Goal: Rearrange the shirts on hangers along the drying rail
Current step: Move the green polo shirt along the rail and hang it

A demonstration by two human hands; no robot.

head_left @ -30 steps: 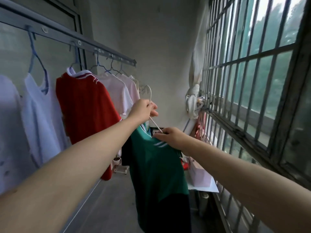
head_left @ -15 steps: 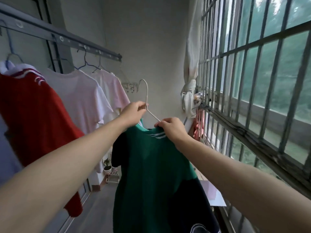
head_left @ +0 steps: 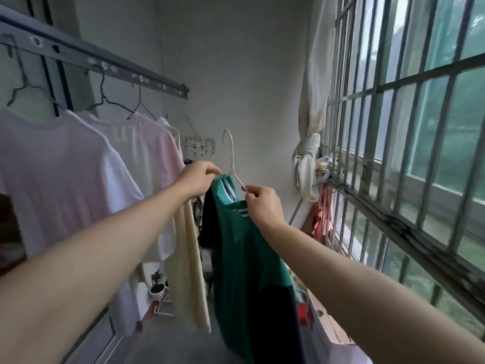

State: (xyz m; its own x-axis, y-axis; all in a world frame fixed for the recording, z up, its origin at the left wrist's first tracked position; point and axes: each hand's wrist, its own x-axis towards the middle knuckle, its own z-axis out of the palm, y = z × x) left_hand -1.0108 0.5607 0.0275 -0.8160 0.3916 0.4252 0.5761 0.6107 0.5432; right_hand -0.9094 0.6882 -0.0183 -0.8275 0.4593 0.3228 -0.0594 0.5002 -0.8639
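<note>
Green shirt [head_left: 244,248] hanging below both hands, left hand [head_left: 199,179] pinching collar, right hand [head_left: 262,206] pinching hanger [head_left: 232,158]

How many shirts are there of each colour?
White or pale pink shirts, on the rail: 3
Cream shirt: 1
Green shirt, on the white hanger: 1
Red shirt, mostly cut off at left: 1
Total: 6
</note>
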